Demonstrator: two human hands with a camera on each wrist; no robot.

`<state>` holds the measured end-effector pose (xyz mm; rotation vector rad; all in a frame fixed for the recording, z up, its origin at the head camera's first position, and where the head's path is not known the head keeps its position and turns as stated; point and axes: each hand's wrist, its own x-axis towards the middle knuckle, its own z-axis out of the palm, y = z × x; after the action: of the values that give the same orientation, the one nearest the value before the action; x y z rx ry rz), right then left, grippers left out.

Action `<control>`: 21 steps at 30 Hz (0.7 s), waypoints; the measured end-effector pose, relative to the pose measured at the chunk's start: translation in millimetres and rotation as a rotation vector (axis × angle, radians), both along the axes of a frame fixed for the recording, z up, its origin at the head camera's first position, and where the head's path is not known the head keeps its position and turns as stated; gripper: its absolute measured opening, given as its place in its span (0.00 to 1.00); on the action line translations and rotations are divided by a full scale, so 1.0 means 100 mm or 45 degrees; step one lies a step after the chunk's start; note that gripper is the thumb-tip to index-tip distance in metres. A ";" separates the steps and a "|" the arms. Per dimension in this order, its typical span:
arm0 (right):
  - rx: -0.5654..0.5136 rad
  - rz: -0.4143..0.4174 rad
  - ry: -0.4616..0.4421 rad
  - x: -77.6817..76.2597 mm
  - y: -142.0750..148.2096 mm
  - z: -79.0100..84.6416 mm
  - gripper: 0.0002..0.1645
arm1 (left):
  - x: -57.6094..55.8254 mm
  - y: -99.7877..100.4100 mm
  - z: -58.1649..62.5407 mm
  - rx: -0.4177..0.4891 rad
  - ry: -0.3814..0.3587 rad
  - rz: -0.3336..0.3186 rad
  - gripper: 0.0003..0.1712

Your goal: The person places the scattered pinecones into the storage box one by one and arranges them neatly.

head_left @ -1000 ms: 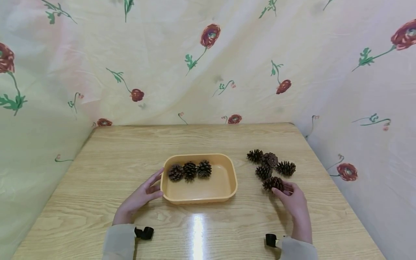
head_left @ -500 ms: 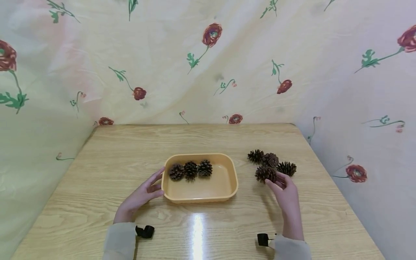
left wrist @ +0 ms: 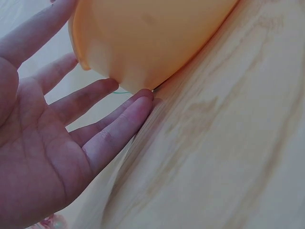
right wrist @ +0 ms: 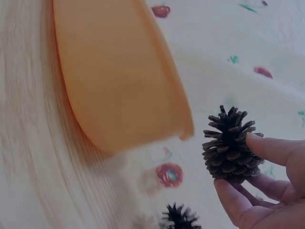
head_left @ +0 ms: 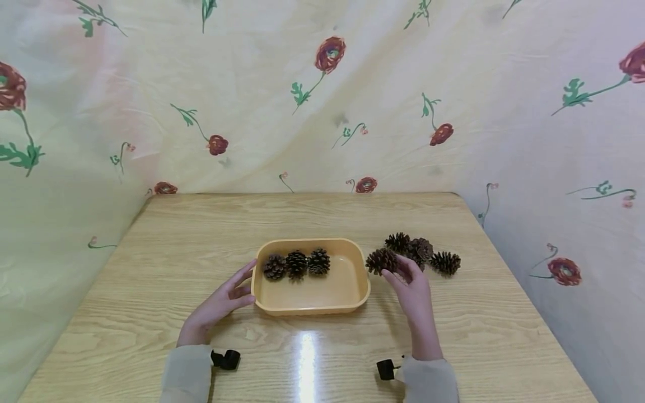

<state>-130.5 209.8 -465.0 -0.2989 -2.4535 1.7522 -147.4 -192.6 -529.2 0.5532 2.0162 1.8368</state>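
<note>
My right hand (head_left: 413,288) pinches a dark brown pine cone (head_left: 381,261) between thumb and fingers, just off the right end of the tan plastic box (head_left: 312,309). The right wrist view shows this pine cone (right wrist: 232,148) with its tip pointing up, held at its side and base. Spread along the box's left end are the fairly straight fingers of my left hand (head_left: 220,305); in the left wrist view, fingertips (left wrist: 143,102) meet the box wall (left wrist: 143,43) low near the table. Three pine cones (head_left: 296,264) lie in a row inside the box, toward its back left.
Several more pine cones (head_left: 445,262) lie in a loose group on the wooden table (head_left: 201,224) behind and right of my right hand, one partly covered by that hand. A flowered cloth (head_left: 252,84) hangs behind and beside the table.
My right hand has carried the pine cone leftward, away from the group, to beside the box's right end. The left hand has stayed at the box.
</note>
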 end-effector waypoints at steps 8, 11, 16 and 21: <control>0.005 0.082 0.076 -0.14 -0.23 -0.05 0.35 | 0.00 -0.01 -0.01 0.028 0.009 -0.017 0.47; -0.016 0.109 0.088 -0.19 -0.29 -0.05 0.35 | 0.00 -0.01 -0.01 0.033 0.007 -0.018 0.47; -0.014 0.143 0.095 -0.24 -0.35 -0.06 0.34 | -0.01 -0.01 -0.01 0.035 0.007 -0.023 0.47; -0.008 0.154 0.125 -0.28 -0.38 -0.08 0.32 | -0.01 -0.01 -0.01 0.038 0.014 -0.026 0.47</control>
<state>-158.5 172.1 -473.2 -0.0639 -2.4443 1.7746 -148.7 -193.6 -529.8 0.5910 1.9855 1.8591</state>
